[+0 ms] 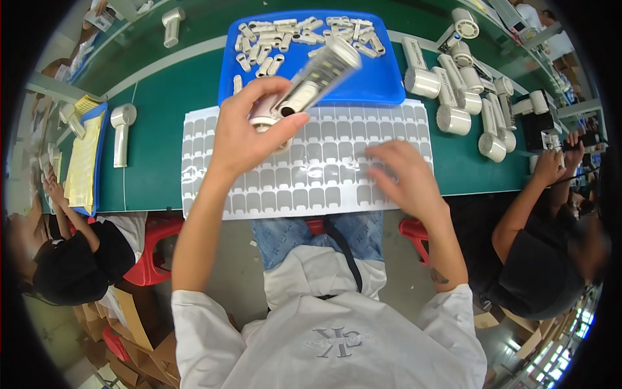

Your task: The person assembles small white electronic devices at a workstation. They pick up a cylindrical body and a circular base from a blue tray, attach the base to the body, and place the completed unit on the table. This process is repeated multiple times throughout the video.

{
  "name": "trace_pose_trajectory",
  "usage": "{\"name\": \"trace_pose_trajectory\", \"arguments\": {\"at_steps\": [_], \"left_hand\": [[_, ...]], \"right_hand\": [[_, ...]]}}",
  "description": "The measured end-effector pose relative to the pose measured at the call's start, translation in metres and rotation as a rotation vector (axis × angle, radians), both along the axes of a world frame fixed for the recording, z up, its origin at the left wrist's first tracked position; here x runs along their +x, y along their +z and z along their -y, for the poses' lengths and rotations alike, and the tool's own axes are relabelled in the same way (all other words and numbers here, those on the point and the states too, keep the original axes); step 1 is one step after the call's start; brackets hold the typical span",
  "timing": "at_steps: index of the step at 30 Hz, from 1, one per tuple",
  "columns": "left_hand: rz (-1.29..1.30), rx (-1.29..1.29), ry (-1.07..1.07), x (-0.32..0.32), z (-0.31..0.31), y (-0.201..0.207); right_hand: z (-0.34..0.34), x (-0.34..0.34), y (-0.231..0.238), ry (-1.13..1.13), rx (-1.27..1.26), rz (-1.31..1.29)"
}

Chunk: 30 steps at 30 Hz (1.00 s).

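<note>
My left hand (249, 123) is closed around a white handheld fan (327, 68), above the far left part of a sticker sheet. The fan's handle tilts up to the right over a blue tray and is smeared by motion. Dark inner parts seem to show along the handle; its round head is partly hidden by my fingers. Rows of grey rounded stickers cover the white sheet (346, 198), with a bare white gap near its front edge. Over the sheet's right side, my right hand (408, 175) is slightly blurred, thumb and fingers apart, with nothing visible between them.
Many small white casings lie in the blue tray (379, 84) at the back. Several white handheld fans (453, 120) stand clustered right of it; another fan (121, 133) lies left. A blue bin with yellow sheets (84, 162) is farther left. Co-workers sit on both sides.
</note>
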<state>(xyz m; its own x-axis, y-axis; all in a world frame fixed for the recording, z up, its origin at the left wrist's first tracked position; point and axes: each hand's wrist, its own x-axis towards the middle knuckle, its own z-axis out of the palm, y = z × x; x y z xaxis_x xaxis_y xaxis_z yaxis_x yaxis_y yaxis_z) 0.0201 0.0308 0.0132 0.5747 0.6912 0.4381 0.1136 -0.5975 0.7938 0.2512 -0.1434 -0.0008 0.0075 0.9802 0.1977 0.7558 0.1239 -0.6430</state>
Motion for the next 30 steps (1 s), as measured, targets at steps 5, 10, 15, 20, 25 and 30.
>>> {"name": "trace_pose_trajectory", "arguments": {"at_steps": [5,10,15,20,25,30], "left_hand": [[0.459,-0.424,-0.057,0.005,0.030,-0.002],[0.493,-0.415,-0.029,0.014,0.038,-0.003],[0.480,-0.495,-0.010,0.019,0.046,-0.002],[0.427,-0.493,0.039,0.023,0.052,0.004],[0.387,-0.468,0.010,0.021,0.062,0.014],[0.351,-0.478,-0.015,0.031,0.075,0.008]], "right_hand": [[0.004,-0.010,-0.014,0.031,0.093,0.222],[0.003,-0.018,-0.016,-0.045,0.110,0.176],[0.009,-0.023,-0.026,-0.063,0.197,0.196],[0.009,-0.021,-0.022,-0.068,0.121,0.165],[0.017,-0.008,-0.008,-0.080,-0.042,-0.233],[0.011,-0.014,-0.007,-0.024,0.041,-0.016]]}}
